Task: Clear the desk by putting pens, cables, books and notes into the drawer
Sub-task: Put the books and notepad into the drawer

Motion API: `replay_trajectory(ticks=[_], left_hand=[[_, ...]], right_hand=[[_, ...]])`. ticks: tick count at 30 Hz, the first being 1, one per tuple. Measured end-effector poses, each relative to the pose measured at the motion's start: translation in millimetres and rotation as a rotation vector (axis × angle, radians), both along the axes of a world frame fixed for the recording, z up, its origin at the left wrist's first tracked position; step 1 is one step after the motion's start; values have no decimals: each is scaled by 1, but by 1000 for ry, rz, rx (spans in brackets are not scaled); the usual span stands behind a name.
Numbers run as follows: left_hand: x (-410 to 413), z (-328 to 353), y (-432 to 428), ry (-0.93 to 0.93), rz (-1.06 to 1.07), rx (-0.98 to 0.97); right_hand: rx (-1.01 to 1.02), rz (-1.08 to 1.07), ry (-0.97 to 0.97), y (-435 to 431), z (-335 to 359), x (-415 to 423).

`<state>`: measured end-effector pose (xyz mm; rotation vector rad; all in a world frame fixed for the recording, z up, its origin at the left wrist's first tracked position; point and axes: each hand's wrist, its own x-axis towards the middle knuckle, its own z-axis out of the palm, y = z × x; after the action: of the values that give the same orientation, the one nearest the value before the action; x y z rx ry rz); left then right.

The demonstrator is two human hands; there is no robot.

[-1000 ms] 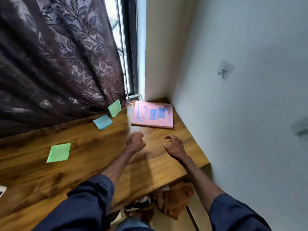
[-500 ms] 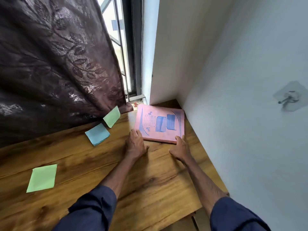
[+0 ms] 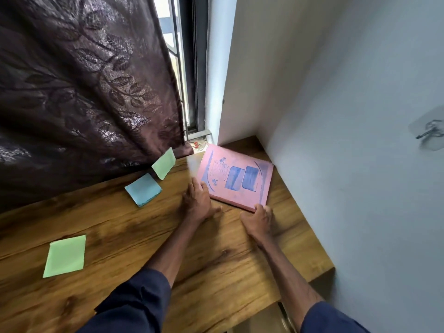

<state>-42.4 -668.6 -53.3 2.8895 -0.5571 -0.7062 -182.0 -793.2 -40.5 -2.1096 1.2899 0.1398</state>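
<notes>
The task looks far from done: the flat pink book [image 3: 236,179] lies in the wooden table's [image 3: 216,267] far corner, left hand [image 3: 197,203] and right hand [image 3: 258,219] touching its near edge without closing, and three paper notes [image 3: 65,255] remain.

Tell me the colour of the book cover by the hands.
Pink with blue print, on the book; the head view shows it.
</notes>
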Motion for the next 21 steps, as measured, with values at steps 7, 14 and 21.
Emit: replay_trajectory(ticks=[7, 14, 21], left_hand=[[-42, 0, 15, 8, 89, -214], [-68, -12, 26, 116, 280, -255], [-67, 9, 7, 221, 616, -450]], right_hand=[[149, 172, -77, 112, 3, -50], [-70, 120, -201, 28, 22, -29], [4, 280, 147, -14, 23, -18]])
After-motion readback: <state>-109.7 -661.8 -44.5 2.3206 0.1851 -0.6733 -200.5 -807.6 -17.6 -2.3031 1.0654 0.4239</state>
